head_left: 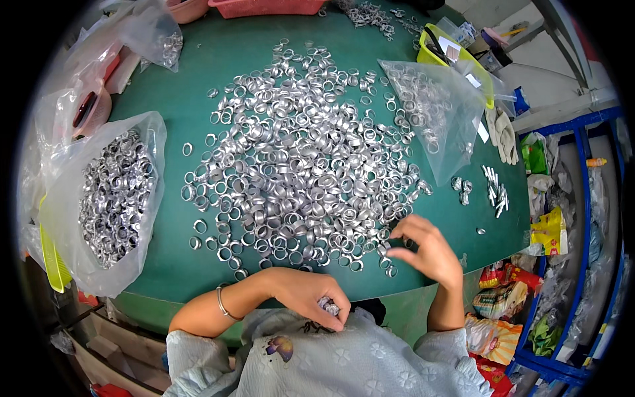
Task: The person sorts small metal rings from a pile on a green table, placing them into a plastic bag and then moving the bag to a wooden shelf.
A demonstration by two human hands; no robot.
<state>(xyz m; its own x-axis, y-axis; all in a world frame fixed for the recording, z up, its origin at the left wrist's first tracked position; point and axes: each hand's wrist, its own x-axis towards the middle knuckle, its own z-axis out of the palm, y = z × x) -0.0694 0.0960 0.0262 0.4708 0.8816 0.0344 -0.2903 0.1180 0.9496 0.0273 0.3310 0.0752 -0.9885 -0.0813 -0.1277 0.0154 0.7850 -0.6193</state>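
A broad heap of silvery metal rings [311, 159] covers the middle of the green table [172, 264]. Close to my body, my left hand [307, 298] is curled around a few metal rings [329, 306], which show between thumb and fingers. My right hand [426, 251] is at the heap's near right edge, thumb and fingers spread apart. Beside its fingertips lie a few loose rings [385, 255]; I cannot make out whether the fingers touch one.
To the left lies a clear plastic bag [149, 218] full of darker rings. Another bag of rings [430, 106] rests at the right, near a yellow-green basket [489, 86], gloves [503, 135] and small metal rods [495, 192]. A blue shelf [582, 218] stands beyond the right edge.
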